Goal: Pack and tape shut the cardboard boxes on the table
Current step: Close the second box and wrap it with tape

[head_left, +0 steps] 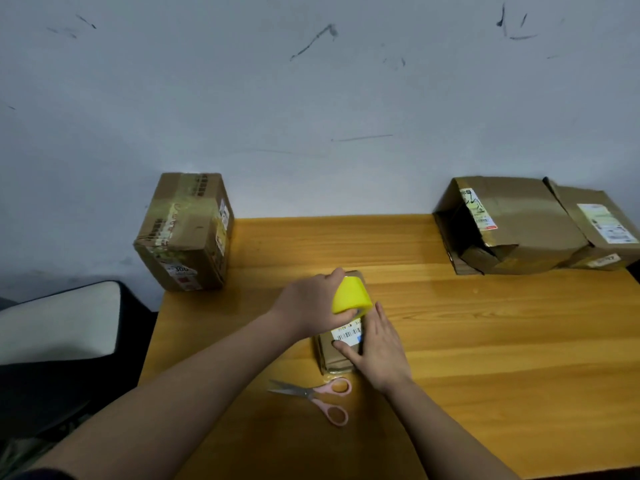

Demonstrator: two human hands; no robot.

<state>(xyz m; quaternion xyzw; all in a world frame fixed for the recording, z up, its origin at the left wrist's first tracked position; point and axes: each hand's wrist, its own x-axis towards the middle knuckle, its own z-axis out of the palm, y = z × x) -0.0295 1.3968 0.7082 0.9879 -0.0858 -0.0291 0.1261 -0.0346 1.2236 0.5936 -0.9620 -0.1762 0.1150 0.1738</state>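
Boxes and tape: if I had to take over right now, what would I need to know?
Left hand grips the yellow tape roll over the small box. Right hand lies flat, steadying that box.
The small box sits mid-table, flaps closed. Pink scissors lie just in front of it, untouched.
A big closed box stands at the table's far left corner. Two more boxes sit far right: one lies torn open, the other behind it.
Left: finish taping the small box, cut the tape, then pack and tape the open one.

wall (pixel 311 98): pale grey-blue, dark scuff marks
counter (pixel 485 341): orange wood grain, set against wall
chair (pixel 59 323): white cushion, left of counter
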